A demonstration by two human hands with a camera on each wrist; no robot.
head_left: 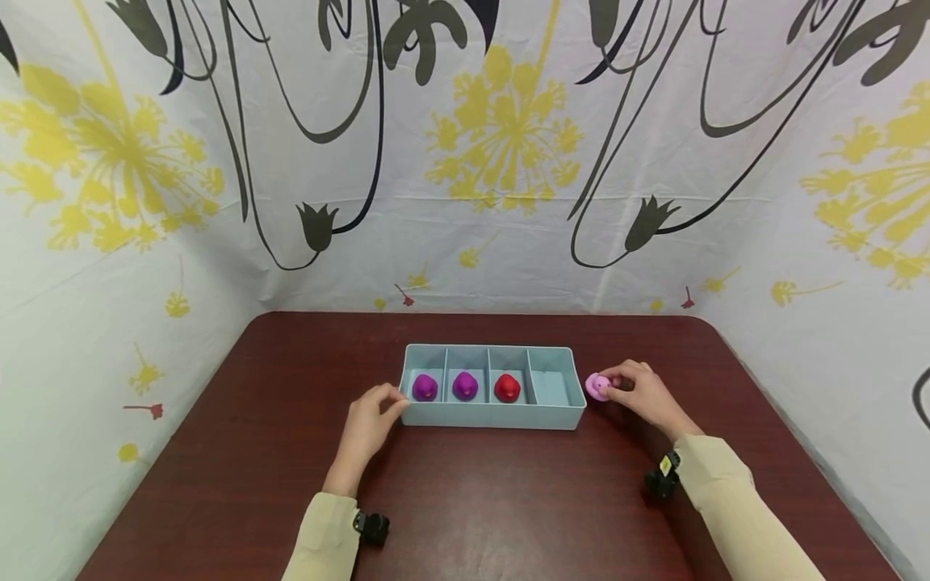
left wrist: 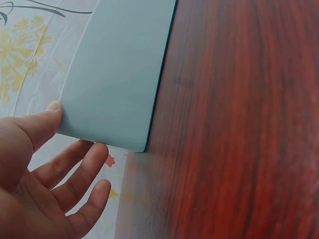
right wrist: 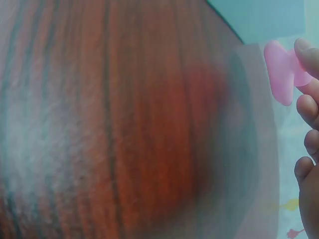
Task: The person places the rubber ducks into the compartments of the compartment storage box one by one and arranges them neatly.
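Observation:
A pale blue-green box [head_left: 494,416] with a row of compartments stands on the table. Two purple toy ducks [head_left: 425,388] and a red toy duck [head_left: 507,388] sit one to a compartment, and the right-end compartment [head_left: 550,389] holds nothing. My left hand [head_left: 372,420] grips the box's front left corner; in the left wrist view the thumb presses its edge and fingertips [left wrist: 101,149] touch the end side. Just right of the box, my right hand [head_left: 645,394] pinches a small pink toy duck [head_left: 597,386] between thumb and fingers. The same pink toy duck [right wrist: 280,72] shows partly in the right wrist view.
The dark reddish wooden table [head_left: 465,500] extends around the box. Behind it hangs a white cloth [head_left: 407,161] patterned with yellow and grey flowers, which also runs along both sides. A small black camera sits on each wrist.

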